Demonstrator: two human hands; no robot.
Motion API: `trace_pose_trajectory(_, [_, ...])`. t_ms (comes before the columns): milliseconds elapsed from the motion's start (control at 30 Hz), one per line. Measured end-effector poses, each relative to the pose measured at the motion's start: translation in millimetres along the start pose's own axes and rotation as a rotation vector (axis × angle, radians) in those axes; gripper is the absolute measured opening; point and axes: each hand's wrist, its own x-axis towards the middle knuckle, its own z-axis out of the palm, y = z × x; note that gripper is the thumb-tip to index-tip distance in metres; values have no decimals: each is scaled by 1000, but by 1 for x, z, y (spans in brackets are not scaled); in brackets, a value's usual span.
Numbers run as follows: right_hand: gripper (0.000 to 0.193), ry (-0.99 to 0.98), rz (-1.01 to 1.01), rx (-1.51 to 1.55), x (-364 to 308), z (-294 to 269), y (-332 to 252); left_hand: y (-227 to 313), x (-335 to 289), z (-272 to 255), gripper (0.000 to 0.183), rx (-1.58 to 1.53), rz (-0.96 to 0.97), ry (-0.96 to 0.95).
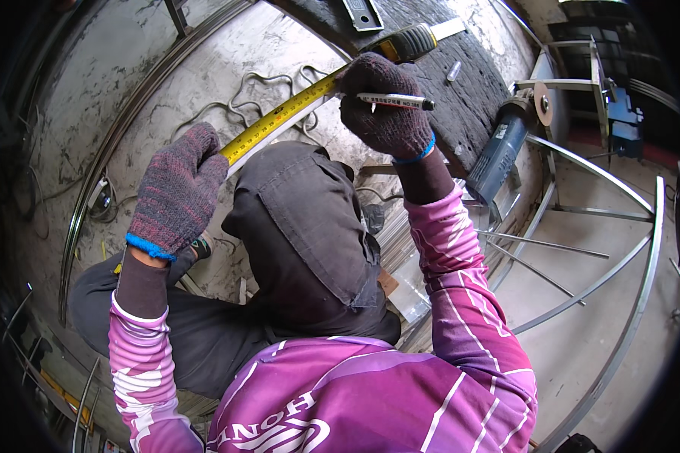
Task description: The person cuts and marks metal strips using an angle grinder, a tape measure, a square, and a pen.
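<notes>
My left hand [175, 189], in a dark knitted glove with a blue cuff, is closed around the lower end of a yellow tape measure blade [279, 117]. A pale, straight strip [291, 122] runs along the blade's lower edge; its far end passes under my right hand. My right hand [384, 106], gloved alike, grips a white marker pen [391, 100] whose dark end points right. Its fingers also rest at the blade's upper end. Just beyond them lies the black and yellow tape measure case [409, 43]. The left fingertips are partly hidden.
A charred-looking dark wooden board [468, 90] carries a small clear cap [453, 71] and a metal tool [363, 13]. An angle grinder [499, 155] with a disc leans at its right edge. Curved metal frames [627, 302] stand right; a loose cord [238, 102] lies on the floor.
</notes>
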Motion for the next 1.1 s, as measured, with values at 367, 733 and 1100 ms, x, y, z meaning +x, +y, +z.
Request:
trace_pose_trajectory(367, [24,-4,10,0,-1,0,1,-2,0,2,15,-24,-7,-2])
trace_pose_trajectory(733, [22,14,8,-16,2,-4,-10,-3,1,1,16,-37,-32,-15])
trace_pose_trajectory(1100, [54,105,-79,-556,26,-56,-19,-14,26,12,23,24,27,-56])
